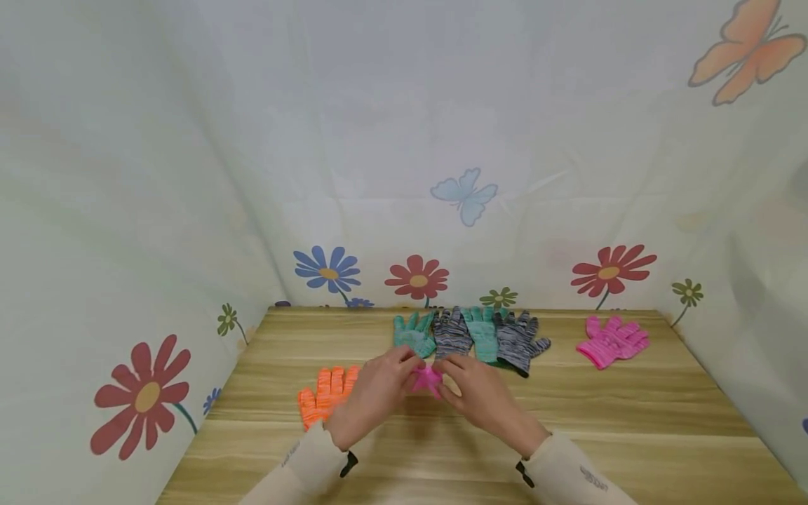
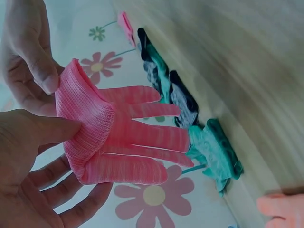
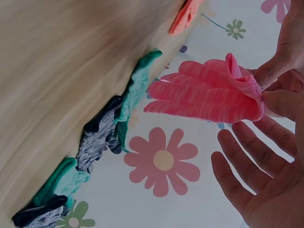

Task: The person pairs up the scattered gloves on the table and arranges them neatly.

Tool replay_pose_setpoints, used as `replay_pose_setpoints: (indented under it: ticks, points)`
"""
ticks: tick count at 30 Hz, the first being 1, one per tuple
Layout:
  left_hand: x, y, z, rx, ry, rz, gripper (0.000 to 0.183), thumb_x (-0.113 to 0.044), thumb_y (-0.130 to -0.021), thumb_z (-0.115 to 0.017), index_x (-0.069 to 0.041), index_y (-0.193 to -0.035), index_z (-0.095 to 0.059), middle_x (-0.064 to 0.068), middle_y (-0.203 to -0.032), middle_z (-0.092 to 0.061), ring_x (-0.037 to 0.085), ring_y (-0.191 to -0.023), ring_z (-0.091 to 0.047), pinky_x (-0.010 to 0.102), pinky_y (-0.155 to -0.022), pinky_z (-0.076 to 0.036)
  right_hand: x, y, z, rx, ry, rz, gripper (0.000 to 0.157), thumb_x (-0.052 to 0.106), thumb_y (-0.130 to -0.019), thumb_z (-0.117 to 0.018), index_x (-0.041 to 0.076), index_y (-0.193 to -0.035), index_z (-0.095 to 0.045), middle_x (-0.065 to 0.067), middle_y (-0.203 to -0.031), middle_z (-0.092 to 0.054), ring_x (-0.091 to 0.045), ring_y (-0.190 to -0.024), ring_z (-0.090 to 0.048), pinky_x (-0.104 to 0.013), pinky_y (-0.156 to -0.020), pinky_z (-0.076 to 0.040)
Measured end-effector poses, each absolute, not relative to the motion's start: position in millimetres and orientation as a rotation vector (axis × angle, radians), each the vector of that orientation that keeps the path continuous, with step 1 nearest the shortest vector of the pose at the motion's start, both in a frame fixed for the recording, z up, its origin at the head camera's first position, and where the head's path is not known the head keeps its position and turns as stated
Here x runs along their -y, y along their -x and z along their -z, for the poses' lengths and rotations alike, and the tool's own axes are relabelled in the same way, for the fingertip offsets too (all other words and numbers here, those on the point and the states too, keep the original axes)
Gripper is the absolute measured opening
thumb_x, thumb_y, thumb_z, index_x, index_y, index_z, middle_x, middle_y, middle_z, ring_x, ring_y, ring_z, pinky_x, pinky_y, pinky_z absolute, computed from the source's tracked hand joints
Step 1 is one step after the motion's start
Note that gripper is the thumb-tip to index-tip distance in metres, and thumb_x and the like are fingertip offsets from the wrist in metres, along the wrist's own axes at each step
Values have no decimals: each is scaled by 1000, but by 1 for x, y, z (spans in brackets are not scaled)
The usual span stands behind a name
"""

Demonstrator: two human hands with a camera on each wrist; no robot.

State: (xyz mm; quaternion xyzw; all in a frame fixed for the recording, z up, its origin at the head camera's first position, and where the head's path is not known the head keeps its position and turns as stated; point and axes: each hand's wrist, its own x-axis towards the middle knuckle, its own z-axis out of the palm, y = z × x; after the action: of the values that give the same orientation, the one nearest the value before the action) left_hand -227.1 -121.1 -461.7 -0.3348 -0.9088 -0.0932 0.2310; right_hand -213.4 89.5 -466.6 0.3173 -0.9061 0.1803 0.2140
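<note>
Both hands hold up a pink knit glove (image 1: 428, 379) above the table, in front of a row of other gloves. In the left wrist view the glove (image 2: 114, 128) has its cuff toward the hands and its fingers pointing away. The left hand (image 1: 379, 386) pinches one side of the cuff, thumb on the outside. The right hand (image 1: 482, 396) pinches the opposite side of the cuff between thumb and index finger, its other fingers spread in the right wrist view. Near the left forearm lies an orange glove (image 1: 325, 393), partly hidden by that hand.
Along the back of the wooden table (image 1: 618, 435) lie a green glove (image 1: 414, 334), a grey glove (image 1: 452, 333), another green glove (image 1: 482, 333) and another grey glove (image 1: 519, 340), partly overlapping. A second pink glove (image 1: 614, 341) lies at the right. Flower-printed curtains (image 1: 379, 140) enclose the table.
</note>
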Motion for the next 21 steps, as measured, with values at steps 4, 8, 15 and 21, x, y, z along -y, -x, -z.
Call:
replay_pose_setpoints:
  ticks: [4,8,15,21]
  points:
    - [119,220,470,2513,956,277,13,-26,-88,-74,-23,-101,-72,-8,-95,-61,8,-81,-61,24,-68,-56,-93,207,473,2514,-896,-475,21,31,-86,-76,22,-105,-72,7,-98,-69,-10,-86,-66,-27,-68,-56]
    - [116,212,476,2539,998,260,14,-26,-88,-75,-24,-101,-72,-9,-97,-62,8,-84,-62,23,-70,-56,-97,200,479,2511,-932,-438,19,30,-86,-76,22,-103,-72,8,-92,-68,-8,-79,-65,-26,-65,-54]
    - [114,201,489,2620,1039,208,19,-25,-88,-75,-27,-106,-71,-11,-99,-65,7,-83,-63,21,-64,-53,-105,191,488,2545,-947,-426,17,28,-86,-75,21,-101,-73,8,-86,-67,-8,-73,-63,-25,-60,-52]
    - [114,191,503,2665,1136,189,18,-28,-91,-71,-28,-109,-73,-10,-107,-68,8,-93,-65,25,-70,-55,-108,189,499,2661,-989,-375,24,26,-88,-72,18,-110,-72,4,-100,-70,-13,-86,-68,-32,-75,-57]
